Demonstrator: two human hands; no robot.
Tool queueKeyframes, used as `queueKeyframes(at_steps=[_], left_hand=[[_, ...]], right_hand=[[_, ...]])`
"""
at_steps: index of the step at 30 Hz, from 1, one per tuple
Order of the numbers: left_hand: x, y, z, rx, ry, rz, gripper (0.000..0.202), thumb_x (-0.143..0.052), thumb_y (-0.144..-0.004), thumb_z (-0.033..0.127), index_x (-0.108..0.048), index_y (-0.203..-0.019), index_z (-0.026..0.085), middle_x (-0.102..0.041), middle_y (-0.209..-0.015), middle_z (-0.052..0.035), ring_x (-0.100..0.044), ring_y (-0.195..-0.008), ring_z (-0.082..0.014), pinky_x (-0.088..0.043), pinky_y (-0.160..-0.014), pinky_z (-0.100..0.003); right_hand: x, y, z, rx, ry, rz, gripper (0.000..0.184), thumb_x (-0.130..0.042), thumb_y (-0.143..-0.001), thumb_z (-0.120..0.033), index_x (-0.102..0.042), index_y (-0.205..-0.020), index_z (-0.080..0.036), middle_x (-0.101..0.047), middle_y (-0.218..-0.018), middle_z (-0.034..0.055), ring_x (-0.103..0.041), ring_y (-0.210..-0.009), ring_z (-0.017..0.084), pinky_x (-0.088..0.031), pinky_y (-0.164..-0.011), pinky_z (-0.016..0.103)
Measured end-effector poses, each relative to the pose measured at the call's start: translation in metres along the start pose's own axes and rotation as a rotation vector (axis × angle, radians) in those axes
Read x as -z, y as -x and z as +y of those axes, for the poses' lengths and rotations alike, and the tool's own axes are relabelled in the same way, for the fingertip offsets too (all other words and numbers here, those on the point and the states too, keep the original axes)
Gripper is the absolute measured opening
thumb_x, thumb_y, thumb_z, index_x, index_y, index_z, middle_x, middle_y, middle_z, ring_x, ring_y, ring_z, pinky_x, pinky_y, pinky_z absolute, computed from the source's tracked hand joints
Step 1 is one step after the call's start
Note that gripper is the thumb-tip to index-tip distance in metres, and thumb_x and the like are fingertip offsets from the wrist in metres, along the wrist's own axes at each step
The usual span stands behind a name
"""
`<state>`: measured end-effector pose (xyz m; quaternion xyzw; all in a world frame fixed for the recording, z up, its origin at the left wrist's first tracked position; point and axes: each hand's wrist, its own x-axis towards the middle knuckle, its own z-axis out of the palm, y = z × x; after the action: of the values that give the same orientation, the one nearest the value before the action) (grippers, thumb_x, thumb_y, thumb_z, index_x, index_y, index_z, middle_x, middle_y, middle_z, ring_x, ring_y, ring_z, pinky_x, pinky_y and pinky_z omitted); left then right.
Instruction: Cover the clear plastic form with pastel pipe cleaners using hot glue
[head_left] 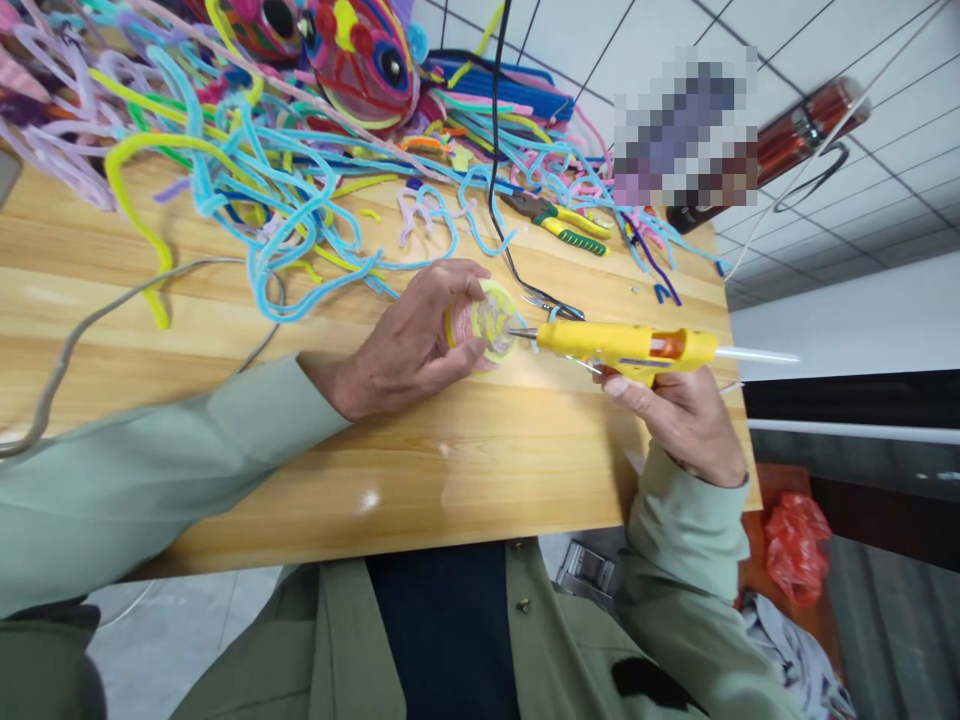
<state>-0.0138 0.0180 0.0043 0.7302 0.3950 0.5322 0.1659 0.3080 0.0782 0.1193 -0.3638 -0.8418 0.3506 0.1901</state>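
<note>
My left hand [420, 335] is closed round a small round piece [496, 318] wound from pink and yellow pipe cleaner, tilted so one end faces right. That end looks shiny and partly see-through. My right hand [679, 415] grips a yellow hot glue gun [600, 342] by its handle, with a clear glue stick [757, 354] jutting from the back. The gun's metal nozzle [523, 332] points left at the end of the piece, touching it or very close. Just behind the nozzle lie small scissors [551, 307], partly covered.
Light blue pipe cleaners [300, 230] and other colours heap along the back, with a colourful fish-like figure [364, 65] among them. Green-and-yellow pliers [559, 222] lie behind the gun. A black cord [493, 150] crosses the table; a grey cable [75, 340] runs at left. A red flask [802, 135] lies back right.
</note>
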Motion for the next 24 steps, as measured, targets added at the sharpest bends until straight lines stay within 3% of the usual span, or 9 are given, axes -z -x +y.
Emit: queueKeyframes(at_steps=[5, 13, 24], left_hand=[[-0.002, 0.0, -0.003, -0.028, -0.018, 0.007, 0.04, -0.063, -0.115, 0.053, -0.05, -0.144, 0.029, -0.063, -0.149, -0.0119, -0.063, -0.141, -0.0332, -0.06, -0.119, -0.062], [0.001, -0.001, 0.008, 0.028, -0.018, -0.019, 0.034, -0.057, -0.116, 0.05, -0.048, -0.143, 0.03, -0.063, -0.15, -0.0157, -0.062, -0.146, -0.0333, -0.056, -0.124, -0.063], [0.001, -0.001, 0.006, 0.017, -0.008, -0.024, 0.033, -0.057, -0.116, 0.049, -0.048, -0.143, 0.031, -0.062, -0.151, -0.0155, -0.062, -0.146, -0.0333, -0.054, -0.125, -0.062]], right_hand=[[0.002, 0.0, 0.001, -0.027, 0.082, -0.135, 0.041, -0.073, -0.105, -0.065, -0.079, -0.095, -0.025, -0.079, -0.086, 0.0049, -0.073, -0.078, 0.025, -0.059, -0.069, 0.037], [-0.002, -0.003, -0.005, 0.01, 0.101, -0.116, 0.045, -0.071, -0.104, -0.069, -0.081, -0.1, -0.025, -0.081, -0.091, 0.0048, -0.071, -0.075, 0.023, -0.061, -0.071, 0.036], [-0.002, 0.002, 0.001, -0.031, 0.149, -0.143, 0.047, -0.07, -0.104, -0.071, -0.082, -0.101, -0.026, -0.077, -0.082, 0.0043, -0.069, -0.073, 0.025, -0.055, -0.063, 0.036]])
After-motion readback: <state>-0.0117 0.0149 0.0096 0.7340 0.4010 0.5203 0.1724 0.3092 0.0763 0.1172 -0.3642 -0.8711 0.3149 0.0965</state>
